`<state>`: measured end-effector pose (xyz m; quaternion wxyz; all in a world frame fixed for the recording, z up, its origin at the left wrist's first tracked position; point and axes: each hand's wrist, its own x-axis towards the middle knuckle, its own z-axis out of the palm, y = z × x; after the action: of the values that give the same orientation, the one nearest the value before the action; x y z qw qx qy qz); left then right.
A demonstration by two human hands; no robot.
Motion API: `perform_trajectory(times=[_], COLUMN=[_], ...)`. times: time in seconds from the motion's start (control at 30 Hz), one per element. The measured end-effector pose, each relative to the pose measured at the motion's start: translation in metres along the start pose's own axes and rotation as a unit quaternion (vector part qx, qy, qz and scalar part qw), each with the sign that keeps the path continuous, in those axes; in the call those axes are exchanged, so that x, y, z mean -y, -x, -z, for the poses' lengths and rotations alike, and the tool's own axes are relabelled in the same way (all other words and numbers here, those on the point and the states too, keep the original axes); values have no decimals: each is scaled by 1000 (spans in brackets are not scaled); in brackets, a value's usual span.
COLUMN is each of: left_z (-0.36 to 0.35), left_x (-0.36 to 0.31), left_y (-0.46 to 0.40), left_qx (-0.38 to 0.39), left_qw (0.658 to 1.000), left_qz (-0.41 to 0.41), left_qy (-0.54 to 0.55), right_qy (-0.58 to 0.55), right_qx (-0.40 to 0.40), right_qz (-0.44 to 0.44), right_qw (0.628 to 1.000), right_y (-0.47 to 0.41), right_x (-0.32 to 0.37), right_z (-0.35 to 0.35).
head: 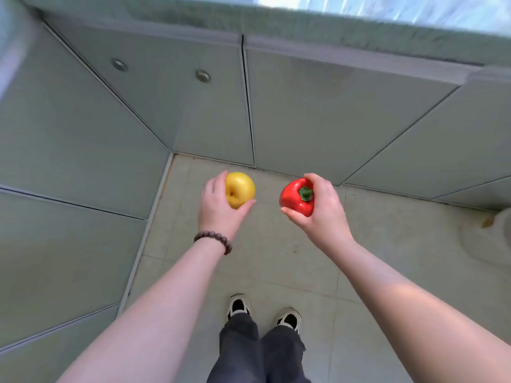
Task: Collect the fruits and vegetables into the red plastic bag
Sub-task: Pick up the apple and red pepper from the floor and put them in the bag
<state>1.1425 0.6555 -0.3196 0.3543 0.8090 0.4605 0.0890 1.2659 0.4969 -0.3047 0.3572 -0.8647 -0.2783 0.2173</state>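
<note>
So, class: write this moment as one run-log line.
left hand: holds yellow apple | right hand: holds red bell pepper | red bag: not in view

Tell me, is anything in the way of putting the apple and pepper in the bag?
Can't tell: no bag is in view. The left hand holds the apple, the right hand the pepper.

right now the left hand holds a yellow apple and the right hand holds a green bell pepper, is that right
Not quite: the bell pepper in the right hand is red; only its stem is green. The head view shows this. The rest stands: the left hand holds the yellow apple.
</note>
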Motion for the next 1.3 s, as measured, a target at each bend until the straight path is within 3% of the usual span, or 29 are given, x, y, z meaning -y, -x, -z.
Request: perform_trajectory(times=[0.27, 0.67, 1.0, 1.3], left_z=[117, 188, 239, 292], left_x=[-98, -161, -181, -179], left_y=[82, 106, 39, -99], left_qx=[-59, -108, -133, -131], left_qw=[996, 986, 982, 982], left_qz=[-53, -105, -117, -125], left_qy=[47, 77, 66, 57], right_qy=[-13, -41, -57, -45], right_qx=[-42, -81, -109, -113], right_qz=[47, 95, 130, 130], right_qw=[998, 991, 984, 984], right_y=[72, 88, 15, -115], right_x=[110, 180, 245, 318], right_z=[98, 152, 157, 117])
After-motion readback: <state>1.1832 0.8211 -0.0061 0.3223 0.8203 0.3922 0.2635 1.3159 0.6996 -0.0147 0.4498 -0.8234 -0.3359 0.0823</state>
